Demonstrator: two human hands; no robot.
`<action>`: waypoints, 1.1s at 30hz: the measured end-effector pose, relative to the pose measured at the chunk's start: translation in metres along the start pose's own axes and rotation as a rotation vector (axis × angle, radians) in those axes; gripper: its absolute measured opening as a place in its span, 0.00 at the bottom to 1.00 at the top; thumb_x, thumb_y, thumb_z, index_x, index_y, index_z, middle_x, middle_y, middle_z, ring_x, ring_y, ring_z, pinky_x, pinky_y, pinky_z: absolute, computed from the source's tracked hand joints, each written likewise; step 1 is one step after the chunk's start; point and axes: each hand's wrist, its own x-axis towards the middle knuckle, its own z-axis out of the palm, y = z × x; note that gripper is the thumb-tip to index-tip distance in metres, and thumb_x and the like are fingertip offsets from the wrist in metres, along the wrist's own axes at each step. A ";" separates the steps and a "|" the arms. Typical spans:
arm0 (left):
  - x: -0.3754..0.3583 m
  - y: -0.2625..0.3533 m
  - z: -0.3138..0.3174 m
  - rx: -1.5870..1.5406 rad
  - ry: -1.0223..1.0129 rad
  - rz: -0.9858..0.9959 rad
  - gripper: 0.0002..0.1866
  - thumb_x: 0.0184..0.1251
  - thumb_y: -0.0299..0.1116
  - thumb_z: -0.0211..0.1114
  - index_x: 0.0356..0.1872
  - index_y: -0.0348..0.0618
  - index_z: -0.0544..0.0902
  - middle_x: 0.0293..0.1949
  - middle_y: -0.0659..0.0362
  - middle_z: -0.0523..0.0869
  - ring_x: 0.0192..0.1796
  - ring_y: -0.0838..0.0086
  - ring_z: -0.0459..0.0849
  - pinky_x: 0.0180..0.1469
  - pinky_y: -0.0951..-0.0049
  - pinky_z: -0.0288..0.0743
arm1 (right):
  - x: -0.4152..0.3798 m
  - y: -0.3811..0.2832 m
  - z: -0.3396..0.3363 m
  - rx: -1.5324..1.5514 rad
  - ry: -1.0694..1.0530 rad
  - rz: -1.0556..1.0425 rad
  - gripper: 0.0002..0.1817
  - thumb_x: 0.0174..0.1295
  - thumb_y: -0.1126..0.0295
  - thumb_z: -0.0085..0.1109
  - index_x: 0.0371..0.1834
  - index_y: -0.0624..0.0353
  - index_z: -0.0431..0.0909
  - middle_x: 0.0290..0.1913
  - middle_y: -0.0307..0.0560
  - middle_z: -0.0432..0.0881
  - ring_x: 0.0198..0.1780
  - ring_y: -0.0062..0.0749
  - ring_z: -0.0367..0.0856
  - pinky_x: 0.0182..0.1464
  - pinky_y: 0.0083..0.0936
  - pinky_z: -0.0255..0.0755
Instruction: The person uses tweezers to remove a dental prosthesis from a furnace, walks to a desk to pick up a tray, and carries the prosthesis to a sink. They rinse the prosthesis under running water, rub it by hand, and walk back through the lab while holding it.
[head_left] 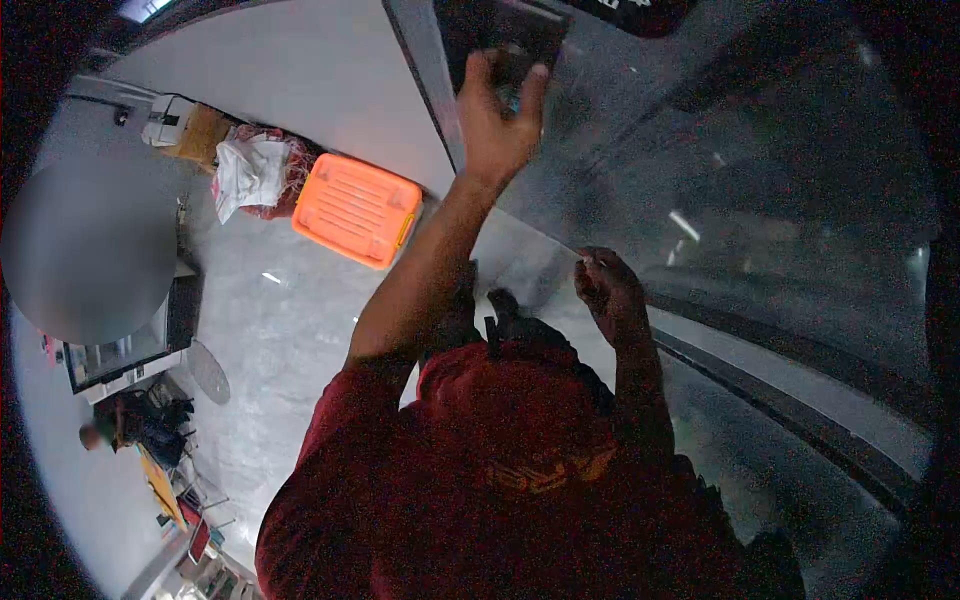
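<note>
My left hand [500, 130] reaches up to a dark, flat rectangular object [530, 25] at the top of the head view. The thumb and fingers are curled at its lower part, on a small dark piece I cannot make out. Lower and to the right, my right hand [610, 285] is closed in a pinch. Something small and pale shows at its fingertips, too small to name. This hand is at the edge of a large, dark, glossy panel [780, 190] that fills the right side and reflects streaks of light.
An orange plastic lid or bin [357, 210] sits on the pale floor [275, 330], with a white bag [250, 175] and a cardboard box [203, 135] beyond it. A seated person [150, 425] is at far left, near a dark-framed cabinet [130, 350]. A pale rail [790, 390] runs along the right.
</note>
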 end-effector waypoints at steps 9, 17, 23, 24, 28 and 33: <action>0.010 -0.006 -0.003 0.106 -0.046 0.067 0.18 0.72 0.41 0.66 0.47 0.35 0.76 0.38 0.48 0.86 0.40 0.61 0.85 0.46 0.64 0.77 | -0.029 0.002 -0.020 0.732 -0.049 0.278 0.15 0.72 0.63 0.57 0.54 0.61 0.76 0.38 0.39 0.77 0.37 0.22 0.75 0.44 0.21 0.71; -0.004 0.020 -0.011 -0.037 -0.080 -0.015 0.11 0.75 0.34 0.62 0.45 0.35 0.74 0.42 0.54 0.82 0.44 0.71 0.79 0.49 0.70 0.75 | -0.048 0.011 -0.022 0.876 0.006 0.386 0.14 0.72 0.65 0.57 0.55 0.60 0.77 0.39 0.41 0.79 0.38 0.25 0.78 0.44 0.24 0.73; -0.002 0.010 -0.014 0.046 -0.086 -0.080 0.12 0.75 0.34 0.63 0.46 0.34 0.75 0.43 0.54 0.83 0.45 0.72 0.80 0.50 0.70 0.75 | -0.031 0.023 -0.026 0.871 -0.030 0.309 0.16 0.71 0.65 0.59 0.55 0.63 0.76 0.40 0.43 0.80 0.37 0.26 0.76 0.42 0.24 0.72; -0.003 0.013 -0.014 0.040 -0.094 -0.077 0.13 0.75 0.34 0.63 0.47 0.34 0.76 0.43 0.53 0.84 0.46 0.72 0.80 0.50 0.70 0.75 | -0.028 0.024 -0.026 0.897 -0.032 0.312 0.16 0.71 0.65 0.59 0.56 0.64 0.76 0.40 0.43 0.80 0.37 0.26 0.76 0.42 0.25 0.71; -0.011 0.029 -0.021 0.094 -0.087 0.005 0.15 0.74 0.34 0.64 0.53 0.33 0.77 0.45 0.52 0.85 0.48 0.69 0.82 0.54 0.69 0.76 | -0.014 0.013 -0.022 0.923 -0.087 0.335 0.18 0.70 0.65 0.59 0.57 0.66 0.75 0.41 0.45 0.80 0.37 0.27 0.75 0.42 0.26 0.71; -0.059 0.053 -0.073 0.119 -0.100 -0.104 0.18 0.71 0.27 0.64 0.59 0.35 0.77 0.48 0.52 0.86 0.50 0.72 0.84 0.54 0.70 0.78 | -0.006 -0.017 0.003 0.802 -0.261 0.350 0.17 0.71 0.64 0.57 0.56 0.64 0.76 0.43 0.46 0.81 0.40 0.28 0.78 0.46 0.27 0.72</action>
